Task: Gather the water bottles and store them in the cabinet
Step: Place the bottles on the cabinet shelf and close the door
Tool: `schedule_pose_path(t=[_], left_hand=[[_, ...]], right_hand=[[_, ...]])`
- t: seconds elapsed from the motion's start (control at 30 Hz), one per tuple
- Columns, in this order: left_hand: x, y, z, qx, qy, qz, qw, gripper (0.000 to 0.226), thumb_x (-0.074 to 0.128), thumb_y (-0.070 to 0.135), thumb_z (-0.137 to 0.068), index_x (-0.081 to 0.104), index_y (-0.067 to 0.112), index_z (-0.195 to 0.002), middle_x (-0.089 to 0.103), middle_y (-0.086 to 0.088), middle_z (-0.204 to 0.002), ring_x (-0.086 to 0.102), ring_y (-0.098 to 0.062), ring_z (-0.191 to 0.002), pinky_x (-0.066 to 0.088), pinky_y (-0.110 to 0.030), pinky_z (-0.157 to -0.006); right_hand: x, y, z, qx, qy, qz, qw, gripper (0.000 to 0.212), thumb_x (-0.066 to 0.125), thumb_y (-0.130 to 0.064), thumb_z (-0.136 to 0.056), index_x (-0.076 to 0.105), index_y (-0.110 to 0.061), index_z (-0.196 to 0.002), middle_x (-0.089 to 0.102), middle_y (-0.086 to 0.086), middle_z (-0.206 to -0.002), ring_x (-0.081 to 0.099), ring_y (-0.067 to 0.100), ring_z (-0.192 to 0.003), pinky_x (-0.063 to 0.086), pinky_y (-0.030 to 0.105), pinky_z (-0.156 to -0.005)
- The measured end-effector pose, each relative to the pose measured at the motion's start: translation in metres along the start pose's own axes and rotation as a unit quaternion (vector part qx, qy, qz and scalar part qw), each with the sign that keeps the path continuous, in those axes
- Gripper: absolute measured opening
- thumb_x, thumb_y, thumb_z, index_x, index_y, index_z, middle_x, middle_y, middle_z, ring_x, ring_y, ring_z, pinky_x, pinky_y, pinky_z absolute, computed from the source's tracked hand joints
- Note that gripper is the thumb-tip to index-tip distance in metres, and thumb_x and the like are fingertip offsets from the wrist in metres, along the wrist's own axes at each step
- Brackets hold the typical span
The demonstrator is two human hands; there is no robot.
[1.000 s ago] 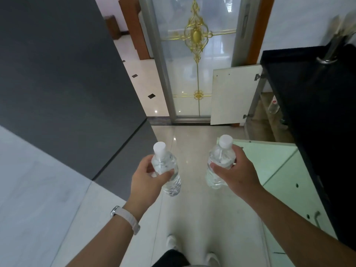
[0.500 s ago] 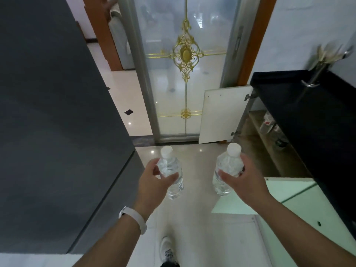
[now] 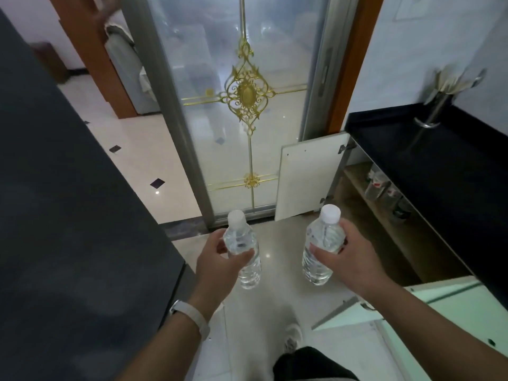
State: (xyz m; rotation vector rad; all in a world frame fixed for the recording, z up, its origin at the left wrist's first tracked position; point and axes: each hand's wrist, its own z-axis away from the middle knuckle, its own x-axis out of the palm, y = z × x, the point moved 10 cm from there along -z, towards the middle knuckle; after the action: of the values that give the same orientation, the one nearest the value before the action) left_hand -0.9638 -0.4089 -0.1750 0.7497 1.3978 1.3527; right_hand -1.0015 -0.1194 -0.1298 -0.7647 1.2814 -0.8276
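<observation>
My left hand (image 3: 218, 264) grips a clear water bottle (image 3: 243, 250) with a white cap, held upright over the floor. My right hand (image 3: 347, 258) grips a second clear water bottle (image 3: 320, 246), also upright. To the right, under a black countertop (image 3: 428, 160), the low cabinet (image 3: 384, 224) stands open, with its far white door (image 3: 306, 177) swung out. Several bottles (image 3: 380, 185) stand inside it on the wooden shelf. Both hands are left of the cabinet opening.
A dark tall surface (image 3: 68, 215) fills the left side. A frosted glass door with gold ornament (image 3: 247, 97) stands ahead. A near cabinet door (image 3: 365, 309) juts open at lower right. A metal utensil holder (image 3: 437, 108) sits on the countertop.
I have walked forward toward the glass door. The open cabinet and its shelf with bottles have come closer on the right. Both hands still hold their bottles.
</observation>
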Motion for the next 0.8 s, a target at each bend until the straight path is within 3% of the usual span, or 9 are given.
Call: schedule_pose_path(t=[0.2,0.37,0.53,0.63,0.7,0.8], left_hand=[[0.028,0.007,-0.072,-0.009,-0.027,-0.037,0.999,0.048,0.088,0.021,-0.076,0.059,0.044,-0.107,0.069,0.019,-0.104,0.065,0.0,-0.098,0.048,-0.021,-0.08],[0.064,0.026,-0.146,-0.021,-0.036,-0.077,0.996,0.049,0.089,0.017,-0.073,0.063,0.037,-0.109,0.071,0.013,-0.102,0.067,-0.004,-0.094,0.054,-0.027,-0.082],[0.125,0.053,-0.214,-0.034,-0.07,-0.082,0.994,0.058,0.092,0.024,-0.068,0.062,0.033,-0.116,0.072,0.005,-0.108,0.07,-0.014,-0.102,0.057,-0.035,-0.088],[0.167,0.074,-0.241,-0.016,-0.094,-0.081,0.992,0.054,0.089,0.007,-0.073,0.062,0.023,-0.116,0.074,0.001,-0.102,0.073,-0.008,-0.093,0.058,-0.024,-0.079],[0.196,0.088,-0.251,-0.005,-0.123,-0.088,0.989,0.051,0.085,0.0,-0.075,0.06,0.021,-0.114,0.072,0.004,-0.099,0.071,0.003,-0.083,0.054,-0.013,-0.07],[0.234,0.106,-0.262,0.008,-0.161,-0.112,0.981,0.05,0.086,0.002,-0.075,0.059,0.03,-0.106,0.07,0.004,-0.101,0.069,0.007,-0.081,0.053,-0.012,-0.067]], right_hand=[[0.006,0.012,-0.083,0.012,0.011,-0.011,1.0,0.052,0.084,-0.031,-0.074,0.047,-0.041,-0.109,0.058,-0.021,-0.098,0.056,-0.003,-0.088,0.043,0.019,-0.069],[-0.011,0.033,-0.168,0.043,0.037,-0.048,0.997,0.042,0.084,-0.027,-0.072,0.052,-0.04,-0.095,0.061,-0.017,-0.097,0.059,0.001,-0.086,0.052,0.031,-0.079],[-0.042,0.058,-0.236,0.063,0.058,-0.066,0.994,0.051,0.083,-0.04,-0.067,0.053,-0.04,-0.108,0.063,-0.015,-0.101,0.062,0.006,-0.093,0.055,0.038,-0.084],[-0.063,0.073,-0.261,0.082,0.072,-0.067,0.992,0.057,0.084,-0.037,-0.068,0.052,-0.038,-0.116,0.063,-0.014,-0.106,0.061,0.008,-0.098,0.053,0.04,-0.091],[-0.082,0.081,-0.269,0.096,0.09,-0.061,0.989,0.061,0.085,-0.036,-0.07,0.051,-0.036,-0.121,0.061,-0.015,-0.108,0.059,0.007,-0.1,0.051,0.035,-0.091],[-0.115,0.092,-0.267,0.115,0.133,-0.055,0.983,0.061,0.085,-0.033,-0.071,0.049,-0.037,-0.12,0.058,-0.022,-0.1,0.056,0.0,-0.09,0.044,0.022,-0.081]])
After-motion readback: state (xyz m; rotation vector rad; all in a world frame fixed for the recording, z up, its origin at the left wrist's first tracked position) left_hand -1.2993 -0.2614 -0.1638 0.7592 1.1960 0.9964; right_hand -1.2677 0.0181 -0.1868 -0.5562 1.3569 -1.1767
